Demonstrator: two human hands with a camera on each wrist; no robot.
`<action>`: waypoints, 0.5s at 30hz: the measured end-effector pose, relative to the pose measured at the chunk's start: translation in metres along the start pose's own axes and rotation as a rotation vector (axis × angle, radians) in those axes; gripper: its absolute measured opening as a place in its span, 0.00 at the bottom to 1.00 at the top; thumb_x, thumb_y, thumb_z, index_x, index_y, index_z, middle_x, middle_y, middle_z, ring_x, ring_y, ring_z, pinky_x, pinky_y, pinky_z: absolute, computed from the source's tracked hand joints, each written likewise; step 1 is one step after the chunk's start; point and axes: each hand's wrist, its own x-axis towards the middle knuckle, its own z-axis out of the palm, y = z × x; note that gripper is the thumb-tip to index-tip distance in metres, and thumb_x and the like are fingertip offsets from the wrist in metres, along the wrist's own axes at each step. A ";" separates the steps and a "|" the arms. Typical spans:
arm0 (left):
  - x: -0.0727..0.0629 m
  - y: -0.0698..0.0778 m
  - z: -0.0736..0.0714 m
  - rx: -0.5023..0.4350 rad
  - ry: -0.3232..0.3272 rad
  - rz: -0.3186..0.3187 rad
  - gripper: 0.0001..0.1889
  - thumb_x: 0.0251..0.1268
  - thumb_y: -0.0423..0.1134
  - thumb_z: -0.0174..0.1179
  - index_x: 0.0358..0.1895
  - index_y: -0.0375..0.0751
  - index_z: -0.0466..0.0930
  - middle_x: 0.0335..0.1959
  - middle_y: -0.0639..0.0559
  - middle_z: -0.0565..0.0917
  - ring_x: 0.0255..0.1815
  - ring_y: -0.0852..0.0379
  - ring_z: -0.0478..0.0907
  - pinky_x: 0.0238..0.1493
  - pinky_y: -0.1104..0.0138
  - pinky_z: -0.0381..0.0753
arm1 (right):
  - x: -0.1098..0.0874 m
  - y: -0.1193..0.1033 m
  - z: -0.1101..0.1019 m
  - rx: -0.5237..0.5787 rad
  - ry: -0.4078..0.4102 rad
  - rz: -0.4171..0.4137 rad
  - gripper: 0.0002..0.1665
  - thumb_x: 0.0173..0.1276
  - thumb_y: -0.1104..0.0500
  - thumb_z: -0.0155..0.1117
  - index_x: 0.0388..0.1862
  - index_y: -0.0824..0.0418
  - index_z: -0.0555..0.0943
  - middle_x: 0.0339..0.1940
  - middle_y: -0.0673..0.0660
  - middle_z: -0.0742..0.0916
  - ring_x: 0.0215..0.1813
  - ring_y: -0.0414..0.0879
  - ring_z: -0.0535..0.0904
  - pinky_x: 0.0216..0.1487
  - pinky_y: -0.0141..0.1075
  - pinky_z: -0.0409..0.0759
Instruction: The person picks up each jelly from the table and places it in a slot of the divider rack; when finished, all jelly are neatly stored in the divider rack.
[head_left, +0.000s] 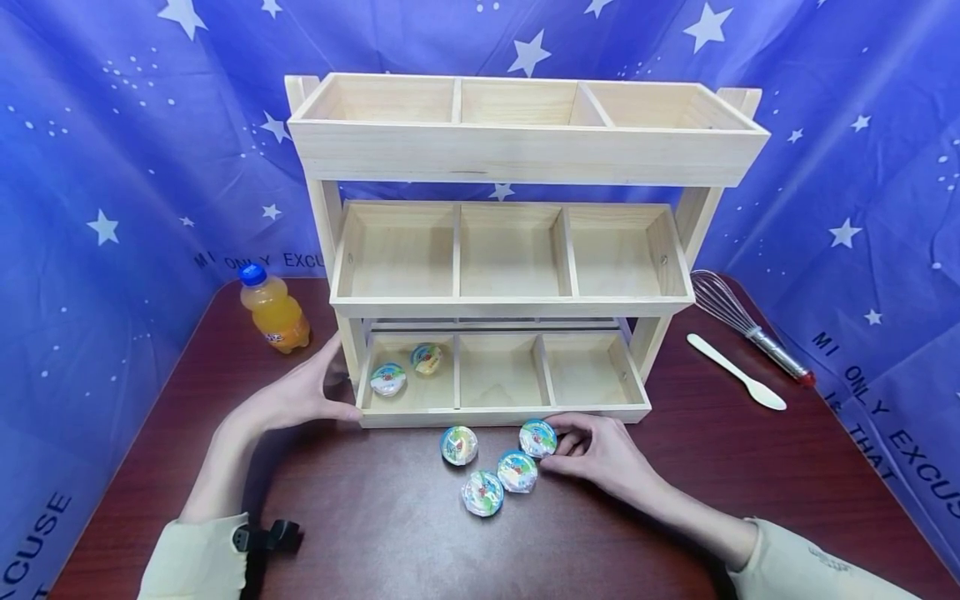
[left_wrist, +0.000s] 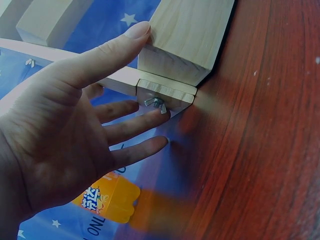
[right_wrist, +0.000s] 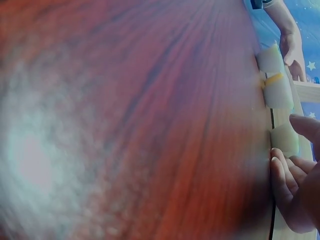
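Holding one foil-lidded cup, lower right of centre, between thumb and bent fingers of the right hand. Touching the wooden rack at left with the thumb of the left hand, otherwise spread wide and gripping nothing. Including three further cups on the table at lower centre, two more cups in the rack's bottom-left compartment, a drink bottle at left, whisk and spoon at right.

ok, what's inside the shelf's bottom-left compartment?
A front cup and a rear cup, printed lids up. Contents under the lids and whatever lies beneath the cups can't be seen.
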 end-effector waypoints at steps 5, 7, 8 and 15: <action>0.000 0.000 0.000 0.000 -0.004 -0.016 0.69 0.51 0.48 0.81 0.82 0.78 0.29 0.85 0.43 0.50 0.71 0.34 0.72 0.71 0.35 0.70 | 0.000 -0.001 0.003 -0.010 0.022 0.020 0.26 0.51 0.52 0.85 0.50 0.53 0.88 0.24 0.45 0.89 0.26 0.33 0.84 0.29 0.28 0.82; 0.000 0.000 0.000 -0.003 -0.006 -0.020 0.68 0.52 0.47 0.80 0.81 0.79 0.29 0.85 0.44 0.49 0.71 0.35 0.72 0.71 0.35 0.71 | 0.000 -0.001 0.004 -0.006 0.028 0.020 0.26 0.51 0.53 0.85 0.49 0.53 0.88 0.24 0.45 0.89 0.26 0.34 0.84 0.29 0.28 0.82; 0.000 0.000 0.000 -0.004 -0.006 -0.021 0.68 0.52 0.47 0.80 0.81 0.79 0.29 0.86 0.44 0.48 0.71 0.34 0.72 0.71 0.34 0.71 | 0.000 -0.001 0.004 -0.002 0.032 0.024 0.26 0.50 0.53 0.85 0.49 0.53 0.88 0.24 0.46 0.90 0.26 0.34 0.84 0.29 0.28 0.82; 0.000 0.000 0.000 -0.003 -0.007 -0.020 0.68 0.53 0.47 0.80 0.81 0.80 0.29 0.86 0.45 0.46 0.72 0.34 0.70 0.72 0.33 0.69 | -0.001 0.001 0.007 -0.003 0.055 0.021 0.24 0.51 0.54 0.85 0.48 0.54 0.88 0.24 0.46 0.89 0.25 0.33 0.83 0.28 0.28 0.82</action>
